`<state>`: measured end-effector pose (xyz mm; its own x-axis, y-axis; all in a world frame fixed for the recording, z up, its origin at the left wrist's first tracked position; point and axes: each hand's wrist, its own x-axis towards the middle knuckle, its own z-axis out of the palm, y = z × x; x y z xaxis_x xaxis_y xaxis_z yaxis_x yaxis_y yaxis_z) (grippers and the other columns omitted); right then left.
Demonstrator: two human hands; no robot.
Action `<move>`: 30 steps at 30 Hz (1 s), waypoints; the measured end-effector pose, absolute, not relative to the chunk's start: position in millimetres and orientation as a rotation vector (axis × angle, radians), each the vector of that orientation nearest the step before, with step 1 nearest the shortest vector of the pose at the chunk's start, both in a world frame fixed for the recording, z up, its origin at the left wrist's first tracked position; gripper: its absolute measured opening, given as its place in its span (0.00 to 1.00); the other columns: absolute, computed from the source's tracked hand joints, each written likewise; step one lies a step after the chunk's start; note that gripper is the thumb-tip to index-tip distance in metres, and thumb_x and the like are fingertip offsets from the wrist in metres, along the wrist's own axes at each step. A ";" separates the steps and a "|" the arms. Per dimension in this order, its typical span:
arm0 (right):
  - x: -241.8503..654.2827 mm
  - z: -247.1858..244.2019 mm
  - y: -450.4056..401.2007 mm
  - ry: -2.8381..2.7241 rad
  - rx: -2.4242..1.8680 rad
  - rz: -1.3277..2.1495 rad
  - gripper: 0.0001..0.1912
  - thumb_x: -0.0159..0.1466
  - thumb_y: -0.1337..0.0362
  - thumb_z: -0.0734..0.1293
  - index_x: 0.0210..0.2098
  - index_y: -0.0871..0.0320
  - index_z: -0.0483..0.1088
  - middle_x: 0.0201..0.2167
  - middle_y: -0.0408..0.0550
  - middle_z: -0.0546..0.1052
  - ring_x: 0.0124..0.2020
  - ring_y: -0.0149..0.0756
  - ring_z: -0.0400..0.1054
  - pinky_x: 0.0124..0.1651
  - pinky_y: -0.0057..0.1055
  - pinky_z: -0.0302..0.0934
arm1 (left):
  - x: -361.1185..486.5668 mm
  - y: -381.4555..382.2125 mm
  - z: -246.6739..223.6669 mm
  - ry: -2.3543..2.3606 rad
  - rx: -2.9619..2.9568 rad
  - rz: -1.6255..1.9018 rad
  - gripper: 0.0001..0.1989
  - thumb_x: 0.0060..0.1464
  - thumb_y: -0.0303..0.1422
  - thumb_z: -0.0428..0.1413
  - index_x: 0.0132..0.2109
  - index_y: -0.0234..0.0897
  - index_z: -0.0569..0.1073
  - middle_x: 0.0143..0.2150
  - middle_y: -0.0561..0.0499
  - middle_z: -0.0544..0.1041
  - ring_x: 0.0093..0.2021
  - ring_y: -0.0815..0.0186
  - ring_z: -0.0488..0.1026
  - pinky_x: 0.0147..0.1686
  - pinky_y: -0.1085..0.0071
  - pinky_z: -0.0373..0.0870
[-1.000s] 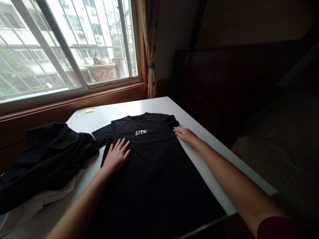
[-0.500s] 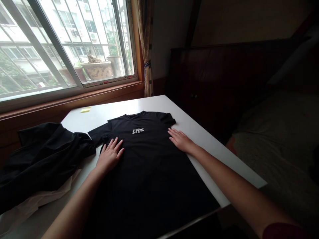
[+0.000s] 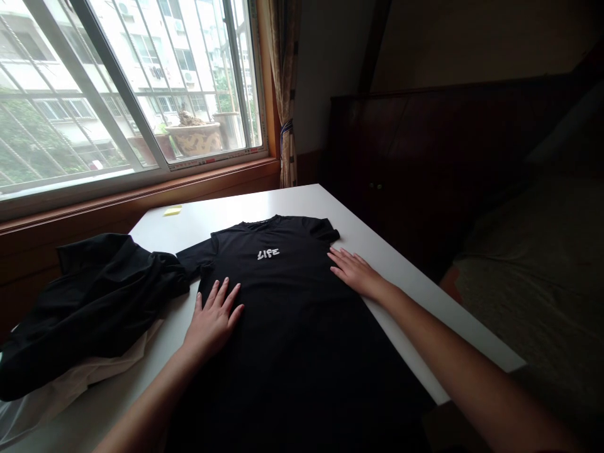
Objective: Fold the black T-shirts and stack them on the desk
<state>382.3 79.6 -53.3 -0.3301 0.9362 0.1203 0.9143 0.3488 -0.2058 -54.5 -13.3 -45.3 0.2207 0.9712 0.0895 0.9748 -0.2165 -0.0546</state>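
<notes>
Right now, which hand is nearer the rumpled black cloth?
Left. The left hand lies on the shirt, on the side toward the black cloth; the right hand is at the shirt's opposite edge.

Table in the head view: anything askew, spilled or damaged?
No spill or damage visible. The black heap left of the spread T-shirt looks untidy: crumpled cloth bunched over a pale fabric. The shirt's lower part is too dark to check.

On my feed: T-shirt (image 3: 287, 314) on table (image 3: 297, 200), under left hand (image 3: 216, 319) and right hand (image 3: 355, 270); heaped clothes (image 3: 106, 292), left of left hand; sticky note (image 3: 172, 211), beyond left hand.
</notes>
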 end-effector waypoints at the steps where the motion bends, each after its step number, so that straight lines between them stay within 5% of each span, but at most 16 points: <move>1: 385.4 -53.8 77.1 -2.386 -1.678 0.143 0.31 0.73 0.46 0.50 0.72 0.46 0.52 0.73 0.43 0.52 0.74 0.47 0.44 0.72 0.52 0.42 | -50.8 -18.8 -44.8 -1.899 -2.374 -0.060 0.30 0.70 0.48 0.42 0.73 0.46 0.51 0.76 0.47 0.46 0.75 0.50 0.41 0.68 0.39 0.41; 17: 452.1 -48.9 21.8 -2.400 -1.743 0.127 0.29 0.71 0.46 0.56 0.70 0.41 0.56 0.72 0.42 0.56 0.72 0.52 0.48 0.70 0.56 0.49 | 13.7 -123.5 -48.4 -1.679 -2.584 -0.302 0.34 0.66 0.49 0.47 0.74 0.58 0.42 0.75 0.48 0.49 0.73 0.41 0.47 0.64 0.28 0.48; 21: 429.8 -32.6 28.0 -2.367 -1.617 0.001 0.29 0.70 0.49 0.58 0.68 0.50 0.61 0.72 0.49 0.57 0.72 0.53 0.49 0.70 0.55 0.50 | 18.5 -131.0 -36.1 -1.641 -2.626 -0.277 0.33 0.65 0.53 0.48 0.73 0.58 0.51 0.73 0.47 0.55 0.70 0.38 0.55 0.60 0.29 0.58; 25: 374.7 -23.1 41.6 -2.398 -1.449 0.029 0.28 0.73 0.51 0.55 0.69 0.53 0.58 0.71 0.49 0.58 0.72 0.48 0.49 0.72 0.50 0.48 | 9.8 -96.5 -13.6 -1.641 -2.649 -0.276 0.24 0.67 0.48 0.47 0.66 0.50 0.67 0.68 0.48 0.66 0.66 0.49 0.64 0.63 0.47 0.66; 30: 318.9 -32.6 55.1 -2.511 -1.425 0.115 0.32 0.73 0.48 0.53 0.71 0.57 0.54 0.73 0.51 0.54 0.73 0.45 0.45 0.73 0.49 0.43 | -13.8 -37.8 -19.4 -1.667 -2.526 -0.276 0.26 0.69 0.43 0.46 0.70 0.41 0.61 0.74 0.47 0.55 0.74 0.50 0.48 0.69 0.44 0.52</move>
